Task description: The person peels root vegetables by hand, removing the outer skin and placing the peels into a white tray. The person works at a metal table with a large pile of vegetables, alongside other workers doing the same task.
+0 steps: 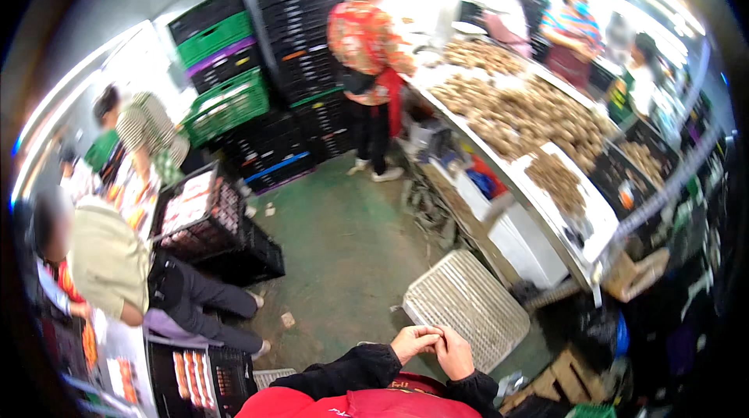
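My left hand (414,343) and my right hand (454,355) meet in front of my body, fingertips touching. Both sets of fingers are curled inward, and whether something small is pinched between them is not visible. Black sleeves cover my arms above a red apron (404,400). Just beyond my hands, a pale slatted plastic pallet (468,307) lies on the green floor (327,266).
To the right, a long table (521,189) bears a heap of brown round produce (515,108) and a white tray (603,225). Stacked crates (304,37) line the back. Black crates (234,219) and several people stand around. Cardboard (556,383) lies low at right.
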Demonstrator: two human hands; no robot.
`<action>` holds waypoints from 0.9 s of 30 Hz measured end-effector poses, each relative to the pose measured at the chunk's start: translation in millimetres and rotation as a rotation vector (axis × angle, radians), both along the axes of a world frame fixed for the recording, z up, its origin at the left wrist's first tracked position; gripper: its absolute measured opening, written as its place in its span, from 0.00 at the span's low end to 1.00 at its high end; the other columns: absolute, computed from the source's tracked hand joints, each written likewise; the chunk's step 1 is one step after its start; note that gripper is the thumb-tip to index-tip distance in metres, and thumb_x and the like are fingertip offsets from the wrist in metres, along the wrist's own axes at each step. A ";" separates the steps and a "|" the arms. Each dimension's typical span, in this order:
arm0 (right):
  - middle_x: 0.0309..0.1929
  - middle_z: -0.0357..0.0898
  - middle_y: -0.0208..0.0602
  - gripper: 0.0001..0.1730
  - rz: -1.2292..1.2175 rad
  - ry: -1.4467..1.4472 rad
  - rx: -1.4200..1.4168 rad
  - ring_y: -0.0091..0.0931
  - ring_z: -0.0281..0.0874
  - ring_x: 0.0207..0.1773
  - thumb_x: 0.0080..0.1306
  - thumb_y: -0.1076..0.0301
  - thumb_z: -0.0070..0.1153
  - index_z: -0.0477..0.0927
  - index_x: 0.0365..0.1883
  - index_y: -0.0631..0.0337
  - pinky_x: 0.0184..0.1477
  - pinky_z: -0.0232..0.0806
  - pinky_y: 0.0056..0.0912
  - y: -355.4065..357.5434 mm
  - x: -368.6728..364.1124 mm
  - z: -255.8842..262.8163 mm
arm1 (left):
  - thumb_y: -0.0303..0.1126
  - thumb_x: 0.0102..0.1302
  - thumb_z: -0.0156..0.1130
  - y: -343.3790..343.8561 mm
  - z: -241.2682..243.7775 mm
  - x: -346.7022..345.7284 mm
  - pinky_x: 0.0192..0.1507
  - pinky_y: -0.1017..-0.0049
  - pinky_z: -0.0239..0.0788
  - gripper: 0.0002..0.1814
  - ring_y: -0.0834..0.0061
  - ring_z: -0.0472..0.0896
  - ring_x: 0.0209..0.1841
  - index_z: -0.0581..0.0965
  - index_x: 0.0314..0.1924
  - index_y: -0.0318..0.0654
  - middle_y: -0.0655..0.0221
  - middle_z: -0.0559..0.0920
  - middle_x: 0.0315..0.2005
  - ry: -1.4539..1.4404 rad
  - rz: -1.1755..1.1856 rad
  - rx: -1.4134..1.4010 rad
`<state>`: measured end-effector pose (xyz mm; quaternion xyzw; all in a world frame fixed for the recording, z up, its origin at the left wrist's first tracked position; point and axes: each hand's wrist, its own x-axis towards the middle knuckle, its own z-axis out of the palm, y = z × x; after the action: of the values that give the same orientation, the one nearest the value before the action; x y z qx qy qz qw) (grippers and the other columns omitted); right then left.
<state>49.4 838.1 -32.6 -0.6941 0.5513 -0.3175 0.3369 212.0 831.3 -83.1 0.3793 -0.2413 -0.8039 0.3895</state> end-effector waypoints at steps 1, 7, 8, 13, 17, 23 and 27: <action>0.44 0.84 0.50 0.15 0.082 0.018 0.030 0.47 0.84 0.48 0.70 0.67 0.54 0.81 0.52 0.60 0.49 0.75 0.47 -11.0 18.3 0.1 | 0.30 0.75 0.62 -5.7 -3.7 15.2 0.49 0.72 0.80 0.14 0.74 0.85 0.44 0.81 0.55 0.30 0.66 0.86 0.45 -0.080 0.017 0.005; 0.42 0.83 0.53 0.15 0.311 0.112 0.037 0.49 0.82 0.45 0.73 0.60 0.51 0.78 0.48 0.61 0.47 0.74 0.50 -62.5 96.0 0.9 | 0.31 0.78 0.57 -25.2 -3.7 93.8 0.42 0.74 0.79 0.11 0.76 0.84 0.39 0.80 0.52 0.32 0.67 0.84 0.39 -0.164 0.249 -0.020; 0.42 0.83 0.53 0.15 0.328 0.131 0.046 0.49 0.82 0.45 0.73 0.60 0.50 0.77 0.49 0.62 0.47 0.74 0.51 -68.6 99.9 1.3 | 0.30 0.78 0.56 -28.7 -0.1 100.1 0.42 0.74 0.80 0.11 0.75 0.84 0.41 0.79 0.51 0.31 0.65 0.84 0.39 -0.134 0.260 -0.011; 0.43 0.84 0.48 0.15 0.337 0.084 0.057 0.47 0.83 0.46 0.73 0.60 0.49 0.77 0.51 0.59 0.47 0.75 0.48 -89.6 101.6 -12.2 | 0.26 0.75 0.58 -45.7 -7.9 110.9 0.43 0.69 0.81 0.08 0.70 0.86 0.38 0.79 0.50 0.31 0.62 0.85 0.39 -0.009 0.281 0.033; 0.43 0.84 0.47 0.14 0.419 0.104 0.129 0.47 0.83 0.47 0.72 0.61 0.49 0.78 0.49 0.57 0.48 0.74 0.50 -118.0 78.8 -24.5 | 0.19 0.70 0.57 -64.3 -25.4 91.9 0.46 0.64 0.81 0.09 0.67 0.86 0.42 0.80 0.48 0.29 0.60 0.85 0.41 -0.040 0.267 0.060; 0.47 0.83 0.47 0.15 0.528 -0.040 0.106 0.46 0.82 0.49 0.71 0.60 0.52 0.79 0.51 0.57 0.50 0.74 0.48 -162.7 60.5 -22.6 | 0.18 0.69 0.55 -95.8 -2.4 74.4 0.52 0.66 0.81 0.09 0.64 0.87 0.46 0.81 0.45 0.24 0.58 0.86 0.42 -0.247 0.323 -0.011; 0.45 0.85 0.47 0.16 0.493 -0.162 0.183 0.43 0.85 0.47 0.68 0.69 0.57 0.82 0.54 0.60 0.49 0.76 0.41 -173.7 46.7 -27.4 | 0.22 0.72 0.55 -89.1 2.4 50.6 0.58 0.70 0.78 0.13 0.66 0.85 0.50 0.81 0.52 0.23 0.56 0.85 0.47 -0.521 0.306 -0.139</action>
<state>96.0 664.4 -60.0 -0.7464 0.3634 -0.2291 0.5083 262.7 742.3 -80.6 0.5769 -0.3276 -0.5931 0.4562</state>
